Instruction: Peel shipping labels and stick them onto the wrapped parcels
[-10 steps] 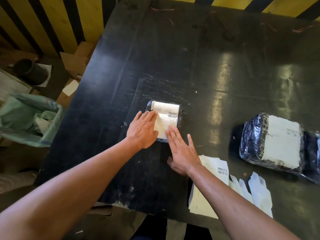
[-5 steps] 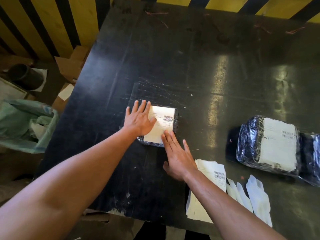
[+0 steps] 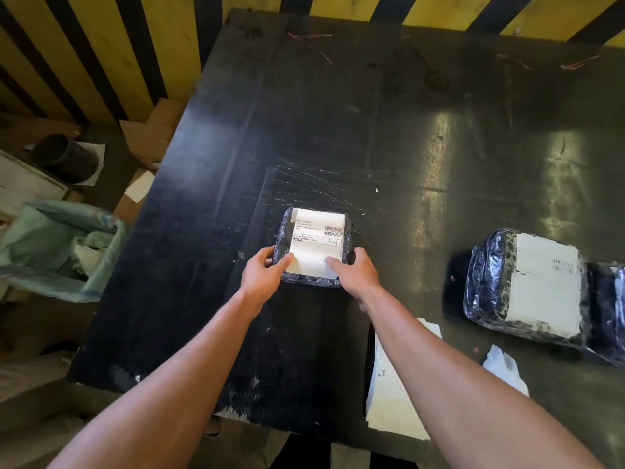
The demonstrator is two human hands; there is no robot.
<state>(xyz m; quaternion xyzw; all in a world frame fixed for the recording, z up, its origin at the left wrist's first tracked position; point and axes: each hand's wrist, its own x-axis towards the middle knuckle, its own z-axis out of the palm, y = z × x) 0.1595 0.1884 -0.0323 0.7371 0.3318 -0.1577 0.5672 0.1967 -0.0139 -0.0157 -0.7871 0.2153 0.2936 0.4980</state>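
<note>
A small parcel (image 3: 283, 238) wrapped in shiny black film lies in the middle of the black table (image 3: 372, 130). A white shipping label (image 3: 318, 242) with a barcode covers its top. My left hand (image 3: 262, 274) grips the parcel's near left corner, thumb on the label. At the near right corner my right hand (image 3: 353, 270) grips it the same way, thumb pressing the label. A larger labelled parcel (image 3: 527, 286) sits at the right, with another black parcel (image 3: 608, 306) beside it. A stack of label sheets (image 3: 389, 394) lies at the near edge, partly under my right arm.
Peeled white backing strips (image 3: 504, 367) lie right of the sheets. Left of the table, on the floor, are a green bag of waste paper (image 3: 64, 245), a black bucket (image 3: 67, 157) and cardboard pieces (image 3: 152, 137). A yellow and black striped wall runs behind.
Both hands were flat, smoothing the label onto the small parcel. Now they have drawn back to its near corners and grip it with curled fingers. The label lies flat on top.
</note>
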